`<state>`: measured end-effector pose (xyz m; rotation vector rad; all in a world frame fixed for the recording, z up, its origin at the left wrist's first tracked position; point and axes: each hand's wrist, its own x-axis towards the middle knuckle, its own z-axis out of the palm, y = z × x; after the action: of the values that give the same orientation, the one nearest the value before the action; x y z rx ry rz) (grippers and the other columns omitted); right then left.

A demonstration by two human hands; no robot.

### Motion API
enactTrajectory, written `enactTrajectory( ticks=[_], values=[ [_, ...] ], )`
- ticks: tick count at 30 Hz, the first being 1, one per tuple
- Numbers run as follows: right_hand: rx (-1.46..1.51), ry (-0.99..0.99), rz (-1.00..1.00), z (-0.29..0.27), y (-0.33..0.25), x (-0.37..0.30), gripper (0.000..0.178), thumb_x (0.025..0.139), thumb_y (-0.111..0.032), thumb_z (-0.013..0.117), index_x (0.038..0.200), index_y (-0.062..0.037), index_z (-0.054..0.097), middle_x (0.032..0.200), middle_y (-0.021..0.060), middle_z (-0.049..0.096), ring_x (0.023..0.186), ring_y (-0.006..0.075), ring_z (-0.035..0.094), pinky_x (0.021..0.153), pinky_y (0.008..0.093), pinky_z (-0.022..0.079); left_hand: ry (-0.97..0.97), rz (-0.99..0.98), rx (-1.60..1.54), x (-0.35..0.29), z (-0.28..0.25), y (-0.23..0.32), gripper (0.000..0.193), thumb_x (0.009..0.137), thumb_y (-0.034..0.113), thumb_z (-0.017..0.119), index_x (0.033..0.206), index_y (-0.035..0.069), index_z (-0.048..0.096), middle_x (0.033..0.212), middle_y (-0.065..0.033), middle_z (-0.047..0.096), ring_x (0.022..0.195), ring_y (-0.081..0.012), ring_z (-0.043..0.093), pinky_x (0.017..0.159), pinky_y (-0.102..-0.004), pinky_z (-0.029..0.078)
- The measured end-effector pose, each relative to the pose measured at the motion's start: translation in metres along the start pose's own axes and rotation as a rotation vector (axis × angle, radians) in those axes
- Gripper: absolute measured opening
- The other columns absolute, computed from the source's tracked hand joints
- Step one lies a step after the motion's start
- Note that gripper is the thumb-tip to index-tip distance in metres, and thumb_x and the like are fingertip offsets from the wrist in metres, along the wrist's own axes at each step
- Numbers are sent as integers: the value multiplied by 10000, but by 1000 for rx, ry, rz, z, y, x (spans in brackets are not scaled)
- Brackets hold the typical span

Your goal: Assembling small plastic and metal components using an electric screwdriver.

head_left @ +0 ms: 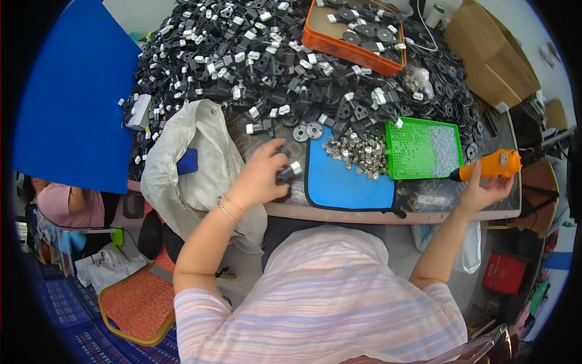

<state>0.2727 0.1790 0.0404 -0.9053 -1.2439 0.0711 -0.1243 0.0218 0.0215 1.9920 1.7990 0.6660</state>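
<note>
The left grip (262,176) is closed around a black part (285,176) above the desk (291,211); the right grip (483,193) clasps an orange tool (494,166), whose tip, swung low, could knock the adjacent green tray (391,148) and scatter its small pieces (444,148).

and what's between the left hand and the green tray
The head view shows the blue mat, bearing a heap of small metal pieces, between the left hand and green tray.
</note>
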Motion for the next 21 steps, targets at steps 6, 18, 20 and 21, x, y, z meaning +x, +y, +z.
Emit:
enactTrajectory(
  ticks=[6, 18, 20, 21],
  values=[
    [75, -998, -165, 37, -84, -56, 404, 665, -70, 736, 1046, -61, 603, 1076, 120, 584, 1011, 286, 566, 852, 373, 474, -26, 15, -194, 23, 58, 47, 494, 572, 162, 794, 986, -1, 580, 1327, -221, 409, 1212, -405, 410, 1010, -424, 373],
    [146, -1529, -90, 62, -61, -108, 395, 672, -121, 744, 1046, -81, 628, 1071, 87, 610, 1077, 299, 529, 919, 417, 412, -33, 119, -156, 29, 58, 25, 555, 710, -27, 619, 1241, 118, 547, 1305, -121, 499, 1129, -293, 513, 908, -368, 454],
    [120, -1527, -143, 62, -63, -106, 398, 662, -122, 746, 1041, -87, 632, 1040, 78, 617, 1050, 290, 539, 908, 414, 410, -31, 112, -99, 32, 67, 28, 485, 714, -26, 592, 1183, 100, 582, 1253, -125, 524, 1102, -305, 516, 901, -375, 453],
    [88, -1519, -194, 62, -63, -105, 401, 652, -122, 748, 1036, -94, 637, 1009, 68, 625, 1022, 281, 548, 896, 412, 408, -31, 110, -44, 33, 72, 30, 423, 718, -25, 566, 1124, 82, 617, 1202, -129, 550, 1074, -317, 519, 894, -382, 452]
  ],
)
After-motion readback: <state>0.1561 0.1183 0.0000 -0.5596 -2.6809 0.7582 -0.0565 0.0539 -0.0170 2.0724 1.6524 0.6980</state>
